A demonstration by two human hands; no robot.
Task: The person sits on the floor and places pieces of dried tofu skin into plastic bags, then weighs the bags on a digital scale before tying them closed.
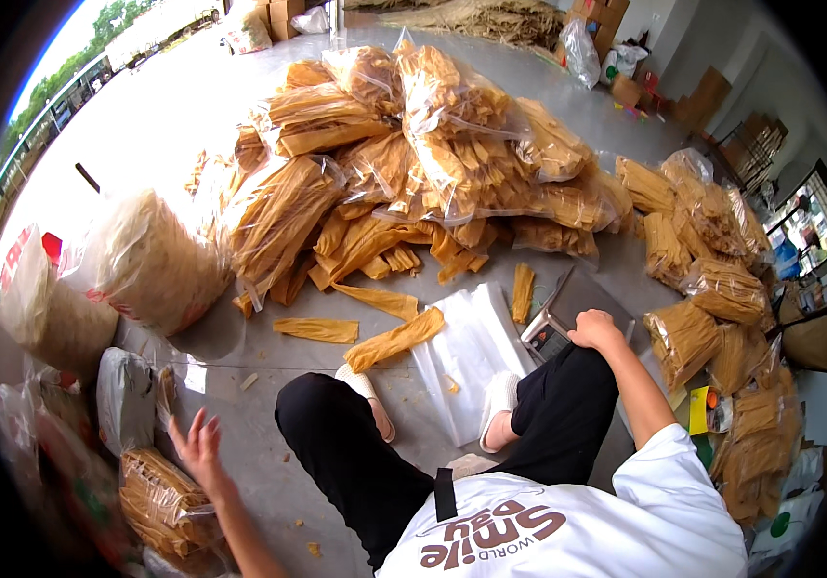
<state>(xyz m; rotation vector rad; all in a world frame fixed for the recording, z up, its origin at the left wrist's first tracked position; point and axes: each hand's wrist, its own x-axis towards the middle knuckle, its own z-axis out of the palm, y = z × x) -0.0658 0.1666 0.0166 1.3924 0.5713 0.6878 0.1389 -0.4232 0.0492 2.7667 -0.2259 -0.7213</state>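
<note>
My left hand [199, 448], fingers spread and holding nothing, is raised on the left. It is just above a clear bag of dried yellow-brown strips [165, 511] and near a small upright strip [166, 393]. My right hand [596, 330] rests at my right knee with bent fingers and nothing visible in it. Beside it stands a scale [577, 301] with a flat metal top. Between my feet lies a flat clear plastic bag [466, 361]. A loose wrinkled strip [394, 340] touches its left edge, with another strip [317, 330] farther left.
A large heap of bagged strips [365, 144] rises ahead of me. More filled bags [721, 289] are stacked along the right. Big whitish sacks [148, 260] stand on the left. One strip [523, 292] lies left of the scale. A yellow box [699, 409] sits at the right.
</note>
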